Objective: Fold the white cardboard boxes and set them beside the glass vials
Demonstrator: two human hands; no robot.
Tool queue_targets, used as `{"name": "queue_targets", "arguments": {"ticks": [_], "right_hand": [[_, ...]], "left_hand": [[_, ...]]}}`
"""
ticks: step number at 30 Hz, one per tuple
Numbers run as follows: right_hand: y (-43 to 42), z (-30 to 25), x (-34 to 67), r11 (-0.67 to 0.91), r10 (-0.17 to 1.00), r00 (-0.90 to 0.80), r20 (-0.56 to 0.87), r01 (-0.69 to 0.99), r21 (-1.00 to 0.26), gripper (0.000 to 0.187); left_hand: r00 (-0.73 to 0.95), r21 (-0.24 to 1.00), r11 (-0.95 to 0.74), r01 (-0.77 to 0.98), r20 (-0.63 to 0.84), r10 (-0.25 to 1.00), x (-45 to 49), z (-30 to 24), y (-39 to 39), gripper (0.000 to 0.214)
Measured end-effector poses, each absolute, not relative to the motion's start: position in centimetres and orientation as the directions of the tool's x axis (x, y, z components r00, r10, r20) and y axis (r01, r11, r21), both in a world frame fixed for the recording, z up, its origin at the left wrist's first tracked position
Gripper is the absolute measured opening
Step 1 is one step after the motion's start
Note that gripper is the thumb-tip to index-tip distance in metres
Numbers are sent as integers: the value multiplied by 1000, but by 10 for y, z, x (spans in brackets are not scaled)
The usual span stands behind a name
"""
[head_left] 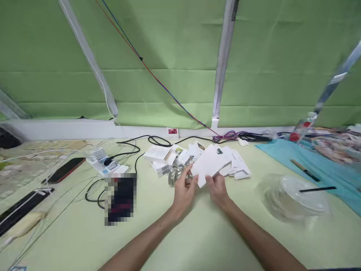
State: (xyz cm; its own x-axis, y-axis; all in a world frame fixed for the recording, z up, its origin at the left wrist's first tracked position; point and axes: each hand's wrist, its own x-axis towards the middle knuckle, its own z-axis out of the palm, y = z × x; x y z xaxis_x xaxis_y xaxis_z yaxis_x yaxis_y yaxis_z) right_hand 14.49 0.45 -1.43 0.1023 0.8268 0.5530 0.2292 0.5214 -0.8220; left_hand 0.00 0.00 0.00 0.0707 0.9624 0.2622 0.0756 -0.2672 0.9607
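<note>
Green backdrop [175,56] is hanging behind a pale green counter [197,241]. A teal cloth [324,169] is lying at far right, with a stack of clear plastic lids [293,197] sitting near it. Both forearms are reaching in from the bottom edge and converging mid-counter. The right hand [217,190] is tilting thumb-up, its grip clamping the lower edge of a white card [210,163] held just above the counter. The left hand [184,192] is curling at the card's left corner; cannot tell if its grip is closing on it. A pile of cards [237,163] is lying just behind, and small silvery pieces [174,175] are sitting beside the left fingers.
</note>
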Motion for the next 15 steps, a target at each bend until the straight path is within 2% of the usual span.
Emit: {"name": "queue_targets", "arguments": {"ticks": [5,15], "right_hand": [[7,-19,144,520,816,140,561,247,-818,54],[5,-17,143,526,801,201,563,213,-824,51]], "left_hand": [[67,954,-280,107,274,959,1,0,-3,58],[49,894,-413,175,411,910,-1,-11,-2,48]]}}
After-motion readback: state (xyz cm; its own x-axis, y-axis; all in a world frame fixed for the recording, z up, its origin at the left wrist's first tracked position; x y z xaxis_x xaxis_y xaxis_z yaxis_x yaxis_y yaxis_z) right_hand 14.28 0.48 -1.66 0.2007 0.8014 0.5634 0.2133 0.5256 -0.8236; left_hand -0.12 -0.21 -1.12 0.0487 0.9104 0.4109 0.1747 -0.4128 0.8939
